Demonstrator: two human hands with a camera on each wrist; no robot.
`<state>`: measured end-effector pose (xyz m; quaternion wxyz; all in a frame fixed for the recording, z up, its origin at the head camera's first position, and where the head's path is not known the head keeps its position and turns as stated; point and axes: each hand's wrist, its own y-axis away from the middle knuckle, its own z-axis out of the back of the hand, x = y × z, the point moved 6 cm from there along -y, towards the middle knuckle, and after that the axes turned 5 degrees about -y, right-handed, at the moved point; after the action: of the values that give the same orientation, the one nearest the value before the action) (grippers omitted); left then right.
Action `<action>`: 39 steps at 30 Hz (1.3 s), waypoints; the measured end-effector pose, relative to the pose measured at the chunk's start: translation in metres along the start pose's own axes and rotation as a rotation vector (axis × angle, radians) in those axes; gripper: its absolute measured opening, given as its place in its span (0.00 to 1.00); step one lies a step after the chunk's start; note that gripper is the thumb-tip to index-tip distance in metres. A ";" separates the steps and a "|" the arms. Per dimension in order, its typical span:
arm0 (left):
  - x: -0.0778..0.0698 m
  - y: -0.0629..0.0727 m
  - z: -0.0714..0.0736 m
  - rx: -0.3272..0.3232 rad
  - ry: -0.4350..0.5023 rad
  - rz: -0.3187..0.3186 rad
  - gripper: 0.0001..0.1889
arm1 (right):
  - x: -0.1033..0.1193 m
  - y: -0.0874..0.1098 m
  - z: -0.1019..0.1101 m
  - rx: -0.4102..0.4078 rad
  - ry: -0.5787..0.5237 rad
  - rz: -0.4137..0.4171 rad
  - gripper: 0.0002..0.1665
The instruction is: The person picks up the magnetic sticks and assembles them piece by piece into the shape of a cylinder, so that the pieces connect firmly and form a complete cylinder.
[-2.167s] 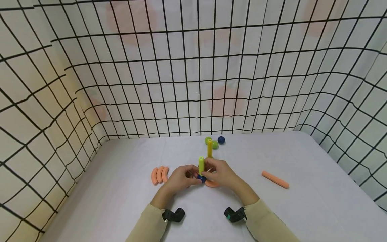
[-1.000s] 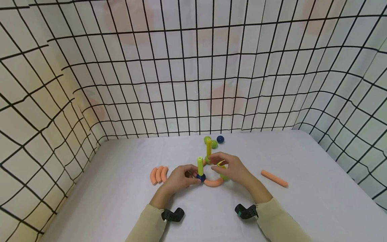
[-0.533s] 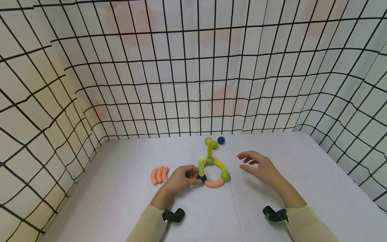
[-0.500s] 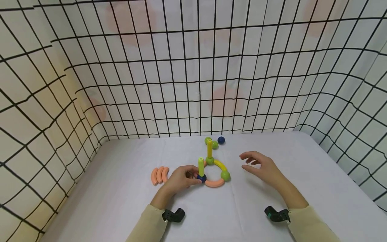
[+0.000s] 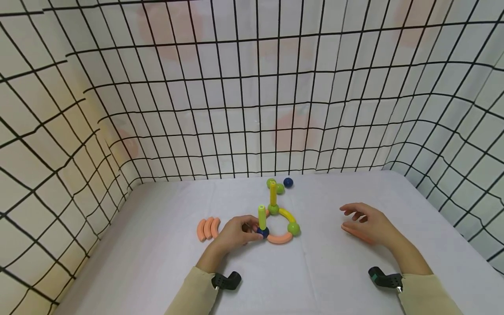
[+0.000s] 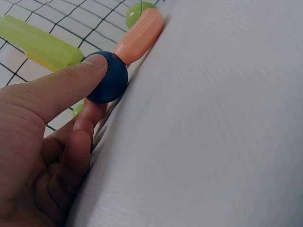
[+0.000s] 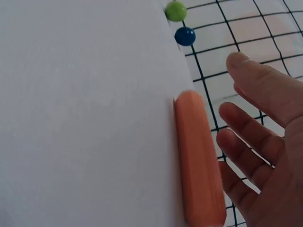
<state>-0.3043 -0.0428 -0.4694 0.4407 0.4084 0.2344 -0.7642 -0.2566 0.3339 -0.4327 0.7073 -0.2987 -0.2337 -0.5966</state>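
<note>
My left hand pinches a dark blue ball between thumb and fingers. From that ball rises a light green stick. The ball belongs to a ring on the table: an orange curved piece, a green ball, a yellow curved piece and another green ball bearing an upright yellow stick. The ring's left side is partly hidden by my left hand. My right hand hovers with spread, relaxed fingers over a straight orange stick, apart from it in the right wrist view.
Several orange curved pieces lie side by side left of my left hand. Two loose green balls and a dark blue ball sit at the back. Black wire mesh walls the white table's back and sides.
My right hand has left the light green stick, passed by the ring's right side and moved right to above the orange stick. My left hand stays on the blue ball.
</note>
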 end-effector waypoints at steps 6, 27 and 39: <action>-0.001 0.000 0.000 -0.003 0.003 -0.003 0.16 | -0.014 0.001 -0.006 0.037 0.030 -0.052 0.25; -0.003 0.001 0.001 -0.004 -0.024 0.001 0.15 | -0.017 0.004 -0.015 -0.003 0.071 0.007 0.14; -0.001 -0.001 0.000 -0.010 -0.020 -0.006 0.15 | -0.014 0.005 -0.014 -0.075 0.043 0.003 0.15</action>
<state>-0.3047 -0.0422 -0.4688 0.4428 0.3977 0.2350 -0.7685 -0.2545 0.3345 -0.4528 0.7013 -0.3124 -0.1954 -0.6102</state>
